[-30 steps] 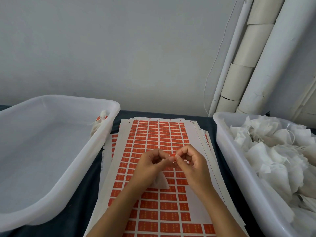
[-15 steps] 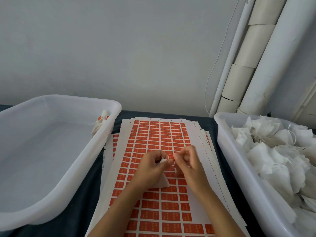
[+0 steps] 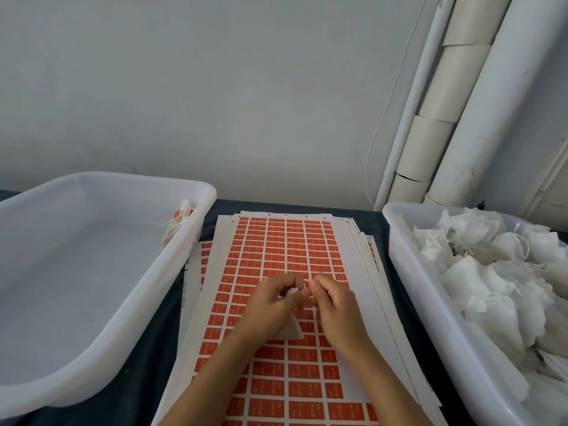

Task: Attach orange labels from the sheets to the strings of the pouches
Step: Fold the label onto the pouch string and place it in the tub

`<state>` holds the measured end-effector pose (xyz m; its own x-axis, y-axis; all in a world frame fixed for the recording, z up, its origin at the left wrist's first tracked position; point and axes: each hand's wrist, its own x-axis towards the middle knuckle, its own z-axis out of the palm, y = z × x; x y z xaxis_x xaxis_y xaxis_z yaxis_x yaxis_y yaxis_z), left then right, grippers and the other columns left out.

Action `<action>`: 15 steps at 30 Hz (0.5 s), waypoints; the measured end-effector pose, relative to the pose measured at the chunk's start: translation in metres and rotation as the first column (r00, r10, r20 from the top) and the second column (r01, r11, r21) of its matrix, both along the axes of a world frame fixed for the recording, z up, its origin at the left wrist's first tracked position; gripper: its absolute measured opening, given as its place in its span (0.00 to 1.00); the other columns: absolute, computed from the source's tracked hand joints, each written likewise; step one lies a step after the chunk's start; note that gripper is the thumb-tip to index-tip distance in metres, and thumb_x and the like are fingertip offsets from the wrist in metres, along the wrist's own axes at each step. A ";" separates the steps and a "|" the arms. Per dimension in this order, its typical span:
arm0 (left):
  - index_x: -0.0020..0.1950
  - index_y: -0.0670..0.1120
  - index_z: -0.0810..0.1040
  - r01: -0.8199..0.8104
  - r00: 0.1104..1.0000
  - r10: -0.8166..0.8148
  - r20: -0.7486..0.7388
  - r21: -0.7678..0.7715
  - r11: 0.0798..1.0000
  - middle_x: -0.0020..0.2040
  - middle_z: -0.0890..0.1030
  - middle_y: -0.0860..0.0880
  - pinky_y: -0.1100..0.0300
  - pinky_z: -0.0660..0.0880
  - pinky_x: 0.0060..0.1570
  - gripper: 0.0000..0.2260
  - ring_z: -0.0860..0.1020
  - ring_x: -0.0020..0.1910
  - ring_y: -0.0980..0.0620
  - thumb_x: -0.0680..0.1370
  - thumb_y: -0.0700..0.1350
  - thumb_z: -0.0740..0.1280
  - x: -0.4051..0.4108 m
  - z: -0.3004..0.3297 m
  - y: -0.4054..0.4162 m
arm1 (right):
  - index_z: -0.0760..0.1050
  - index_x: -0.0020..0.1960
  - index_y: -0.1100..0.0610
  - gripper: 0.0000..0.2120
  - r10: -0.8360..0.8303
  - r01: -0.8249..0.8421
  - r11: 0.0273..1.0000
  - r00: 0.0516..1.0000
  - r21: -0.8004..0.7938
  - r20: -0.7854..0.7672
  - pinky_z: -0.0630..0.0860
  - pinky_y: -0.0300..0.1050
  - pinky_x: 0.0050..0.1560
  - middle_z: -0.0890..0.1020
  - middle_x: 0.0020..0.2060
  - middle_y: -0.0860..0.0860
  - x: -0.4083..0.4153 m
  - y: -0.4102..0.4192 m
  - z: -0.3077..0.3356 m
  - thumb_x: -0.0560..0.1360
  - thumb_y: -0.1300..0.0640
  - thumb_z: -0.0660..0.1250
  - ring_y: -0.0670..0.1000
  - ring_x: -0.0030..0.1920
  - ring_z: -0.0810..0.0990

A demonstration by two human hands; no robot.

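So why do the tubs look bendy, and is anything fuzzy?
Head view: the wide lens curves the left tub and right tub near the edges; light is soft and even, without hard shadows; the label sheet is sharp, but the tiny label between the fingers is too small to make out.

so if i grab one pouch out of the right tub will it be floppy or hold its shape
Probably floppy: the pouches lie crumpled in the tub. Likely very light, being thin and white. Loose strings may snag neighbouring ones.
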<state>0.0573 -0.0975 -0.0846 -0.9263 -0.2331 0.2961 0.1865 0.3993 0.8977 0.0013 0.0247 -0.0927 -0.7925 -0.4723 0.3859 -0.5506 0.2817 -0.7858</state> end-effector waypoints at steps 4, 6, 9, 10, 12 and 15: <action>0.37 0.44 0.79 0.018 1.000 -0.018 0.005 0.116 0.993 0.31 0.78 0.55 0.69 0.73 0.38 0.12 0.76 0.34 0.59 0.79 0.40 0.62 0.000 0.000 -0.002 | 0.71 0.45 0.47 0.07 0.042 -0.043 0.999 0.998 0.032 0.039 0.77 0.33 0.48 0.77 0.40 0.41 0.000 0.002 0.000 0.79 0.50 0.56 0.44 0.43 0.79; 0.39 0.43 0.79 0.025 1.000 -0.026 0.008 0.136 0.990 0.32 0.78 0.55 0.69 0.73 0.39 0.13 0.76 0.34 0.59 0.80 0.41 0.60 0.001 -0.001 -0.001 | 0.71 0.43 0.47 0.07 0.062 -0.062 0.998 0.998 -0.002 0.027 0.76 0.30 0.45 0.79 0.39 0.42 0.000 0.003 0.003 0.79 0.51 0.57 0.44 0.42 0.79; 0.39 0.49 0.77 0.022 0.997 -0.032 0.064 0.146 0.989 0.31 0.78 0.58 0.70 0.73 0.38 0.14 0.76 0.34 0.60 0.82 0.46 0.57 0.003 0.002 0.000 | 0.73 0.45 0.46 0.07 0.046 -0.043 0.998 0.997 -0.050 0.064 0.76 0.29 0.45 0.80 0.40 0.43 0.000 0.003 0.003 0.78 0.49 0.57 0.44 0.42 0.80; 0.41 0.51 0.76 0.016 0.994 -0.030 0.106 0.127 0.992 0.33 0.78 0.59 0.70 0.73 0.39 0.12 0.76 0.36 0.60 0.81 0.50 0.57 0.004 0.004 -0.001 | 0.73 0.47 0.46 0.09 0.047 -0.041 0.998 0.993 -0.056 0.112 0.76 0.30 0.45 0.80 0.42 0.43 0.000 0.003 0.003 0.77 0.47 0.55 0.44 0.43 0.80; 0.47 0.55 0.74 0.009 0.976 -0.015 0.216 0.030 1.000 0.40 0.79 0.60 0.68 0.73 0.41 0.12 0.78 0.42 0.59 0.76 0.60 0.58 0.009 0.008 -0.006 | 0.73 0.50 0.45 0.15 0.081 -0.076 0.997 0.974 -0.033 0.210 0.77 0.32 0.45 0.80 0.44 0.43 0.000 0.005 0.004 0.74 0.41 0.52 0.44 0.43 0.80; 0.51 0.58 0.72 0.029 0.943 0.019 0.333 -0.138 0.990 0.46 0.78 0.60 0.69 0.73 0.40 0.16 0.77 0.46 0.59 0.70 0.65 0.60 0.019 0.016 -0.020 | 0.72 0.53 0.42 0.19 0.191 -0.229 0.967 0.942 0.114 0.275 0.75 0.30 0.44 0.79 0.48 0.37 0.002 0.008 0.009 0.70 0.34 0.54 0.40 0.47 0.79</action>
<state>0.0761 -0.1176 -0.0685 -0.9784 -0.2068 -0.0001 -0.1109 0.5243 0.8443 0.0034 0.0326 -0.0838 -0.7327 -0.6736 0.0966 -0.3914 0.3011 -0.8696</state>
